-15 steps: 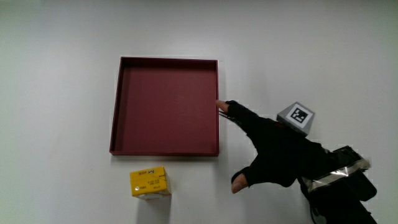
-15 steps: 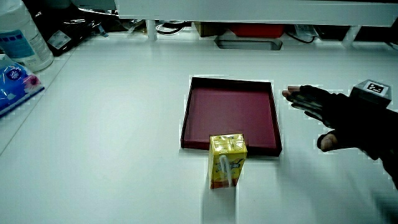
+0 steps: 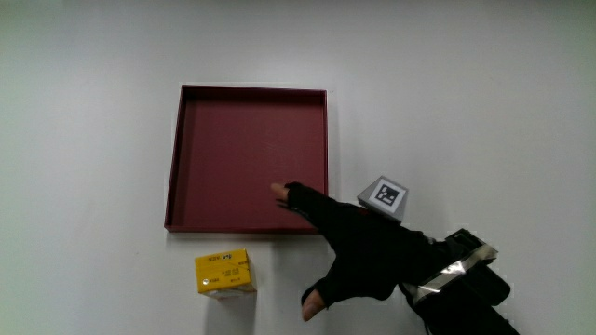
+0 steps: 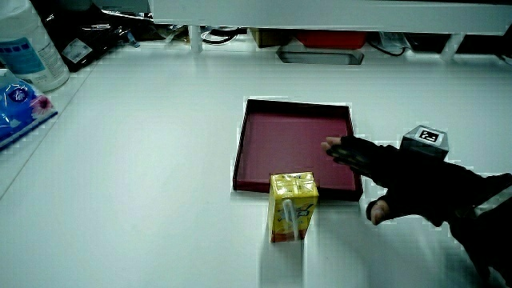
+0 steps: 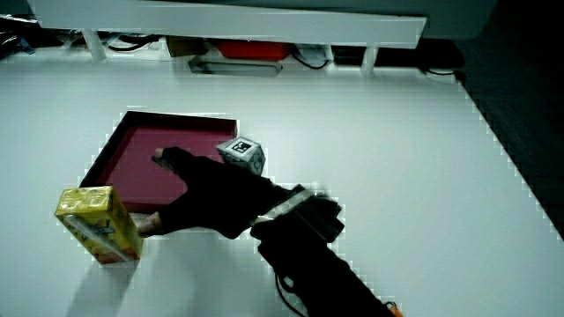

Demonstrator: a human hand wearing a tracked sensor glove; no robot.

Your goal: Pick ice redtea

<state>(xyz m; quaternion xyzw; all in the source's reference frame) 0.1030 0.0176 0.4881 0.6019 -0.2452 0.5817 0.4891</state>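
Note:
The ice red tea is a small yellow carton (image 3: 224, 273) standing upright on the white table, just nearer to the person than the dark red tray (image 3: 177, 158). Both side views show the carton (image 4: 292, 206) (image 5: 97, 224) with its straw on the front face. The gloved hand (image 3: 346, 251) hovers over the tray's near corner, beside the carton and apart from it. Its fingers are spread and hold nothing; the fingertips (image 3: 279, 190) reach over the tray floor. The patterned cube (image 3: 384, 196) sits on the hand's back. The hand (image 4: 384, 182) (image 5: 207, 198) shows in both side views.
The tray (image 4: 240, 152) holds nothing. A large plastic bottle (image 4: 32, 48) and a blue packet (image 4: 16, 108) stand at the table's edge in a side view. A low partition (image 4: 320, 12) with cables and boxes under it runs along the table.
The hand has moved from beside the tray to over its near corner, closer to the carton. Its fingers stay spread. The carton and tray have not moved.

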